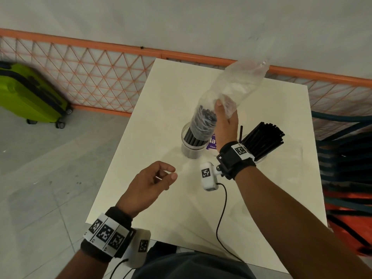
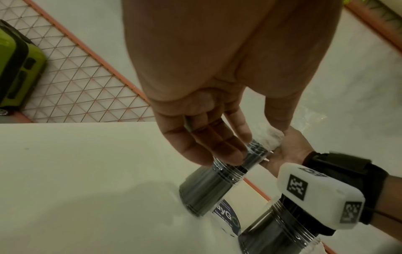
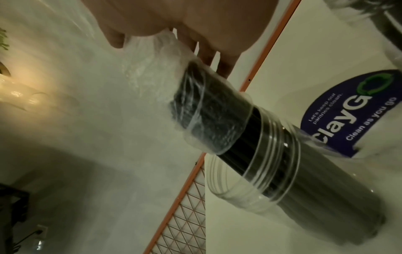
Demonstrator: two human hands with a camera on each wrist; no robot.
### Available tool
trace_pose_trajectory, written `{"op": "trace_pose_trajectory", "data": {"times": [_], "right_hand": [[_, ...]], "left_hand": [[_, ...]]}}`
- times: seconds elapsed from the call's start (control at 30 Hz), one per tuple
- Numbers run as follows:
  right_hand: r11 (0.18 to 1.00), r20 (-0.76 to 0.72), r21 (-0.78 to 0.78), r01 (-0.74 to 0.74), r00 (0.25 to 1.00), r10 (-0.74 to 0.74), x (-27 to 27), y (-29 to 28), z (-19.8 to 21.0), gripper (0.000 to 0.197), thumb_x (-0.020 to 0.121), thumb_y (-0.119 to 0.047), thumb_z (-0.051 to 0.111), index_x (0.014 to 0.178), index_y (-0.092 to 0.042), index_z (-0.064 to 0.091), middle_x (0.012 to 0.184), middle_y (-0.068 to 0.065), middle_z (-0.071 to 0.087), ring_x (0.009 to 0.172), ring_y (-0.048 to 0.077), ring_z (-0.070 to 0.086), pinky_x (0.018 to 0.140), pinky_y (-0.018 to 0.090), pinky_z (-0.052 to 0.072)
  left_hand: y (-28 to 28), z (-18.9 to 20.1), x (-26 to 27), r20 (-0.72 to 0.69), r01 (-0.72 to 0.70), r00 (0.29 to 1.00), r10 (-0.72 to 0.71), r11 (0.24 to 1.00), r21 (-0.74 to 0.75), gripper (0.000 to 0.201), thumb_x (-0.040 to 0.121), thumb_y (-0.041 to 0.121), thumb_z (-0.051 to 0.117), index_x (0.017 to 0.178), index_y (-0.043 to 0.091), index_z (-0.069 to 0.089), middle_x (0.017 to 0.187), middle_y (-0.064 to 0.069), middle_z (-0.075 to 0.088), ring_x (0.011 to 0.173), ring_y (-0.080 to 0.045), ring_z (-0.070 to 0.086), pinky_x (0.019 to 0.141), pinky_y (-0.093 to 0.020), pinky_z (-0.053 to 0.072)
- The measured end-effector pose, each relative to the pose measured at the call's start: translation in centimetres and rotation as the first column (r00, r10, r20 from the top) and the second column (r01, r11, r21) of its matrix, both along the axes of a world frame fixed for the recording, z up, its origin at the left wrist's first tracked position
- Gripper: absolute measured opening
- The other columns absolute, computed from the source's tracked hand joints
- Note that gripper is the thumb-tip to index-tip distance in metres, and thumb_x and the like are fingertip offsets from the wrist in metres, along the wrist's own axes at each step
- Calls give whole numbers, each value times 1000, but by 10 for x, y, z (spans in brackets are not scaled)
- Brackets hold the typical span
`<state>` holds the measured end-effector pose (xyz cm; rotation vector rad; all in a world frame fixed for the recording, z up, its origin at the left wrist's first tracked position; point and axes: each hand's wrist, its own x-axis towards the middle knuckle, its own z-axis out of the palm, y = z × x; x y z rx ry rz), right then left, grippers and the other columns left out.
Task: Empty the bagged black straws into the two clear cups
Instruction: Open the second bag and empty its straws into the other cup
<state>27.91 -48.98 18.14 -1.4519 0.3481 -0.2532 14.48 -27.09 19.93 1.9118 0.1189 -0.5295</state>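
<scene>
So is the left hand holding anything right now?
No, in the head view the left hand hangs over the table with loosely curled fingers and holds nothing, while the right hand grips the bag.

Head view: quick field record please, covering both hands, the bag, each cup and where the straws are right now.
right hand: grips the clear bag above the near cup
bag: inverted, mouth down, upper part empty
straws: lower ends in the left cup, tops inside the bag
right cup: already holds a black straw bundle
left hand: loosely curled over the table, holding nothing
</scene>
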Motion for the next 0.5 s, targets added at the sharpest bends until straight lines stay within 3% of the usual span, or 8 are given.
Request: {"op": "trace_pose_trajectory", "data": {"times": [0.1, 0.2, 0.3, 0.37, 0.43, 0.5], "right_hand": [[999, 42, 28, 35, 998, -36, -2, -8, 17, 53, 94, -45, 58, 138, -19, 48, 137, -3, 55, 125, 9, 53, 103, 23, 44], [981, 117, 140, 133, 982, -149, -8, -19, 43, 65, 87, -50, 59, 139, -14, 47, 138, 8, 57, 126, 19, 57, 107, 34, 46], [949, 148, 157, 274, 943, -297, -23, -40, 71, 55, 94, -43, 51, 137, -8, 45, 127, 12, 63, 114, 26, 64, 101, 40, 51], [910, 175, 155, 384, 896, -408, -38, -64, 85, 50, 95, -44, 48, 131, -9, 50, 118, 8, 66, 105, 23, 68, 93, 39, 55], [877, 165, 143, 458, 863, -478, -60, -89, 94, 44, 95, -47, 49, 125, -16, 57, 115, 2, 66, 102, 18, 70, 90, 37, 56], [876, 106, 49, 479, 870, -482, -86, -116, 90, 21, 99, -43, 51, 116, -45, 62, 112, -16, 63, 103, 4, 67, 93, 30, 54]], "left_hand": [[-4, -1, -4, -5, 14, 1000, -14, 1000, -1, 13, 90, 41, 67, 101, 35, 66, 89, 1, 70, 79, -16, 71, 81, -40, 54], [-5, -3, -7, -15, 16, 1000, -16, 1000, -2, 13, 90, 40, 67, 102, 35, 66, 88, 3, 70, 79, -15, 71, 81, -39, 54], [-4, -5, -10, -21, 14, 1000, -14, 1000, -5, 11, 91, 39, 67, 100, 35, 67, 86, 5, 70, 79, -15, 70, 81, -39, 53], [-3, -6, -11, -14, 13, 1000, -13, 1000, -12, 12, 90, 41, 68, 100, 35, 67, 85, 5, 69, 77, -14, 70, 80, -40, 53], [-2, -8, -12, -1, 17, 1000, -17, 1000, -16, 14, 88, 43, 68, 100, 35, 67, 84, 6, 68, 77, -15, 70, 80, -40, 53], [-4, -12, -14, 8, 32, 999, -32, 999, -5, 13, 90, 41, 68, 101, 34, 67, 84, 5, 68, 78, -17, 70, 81, -42, 54]]}}
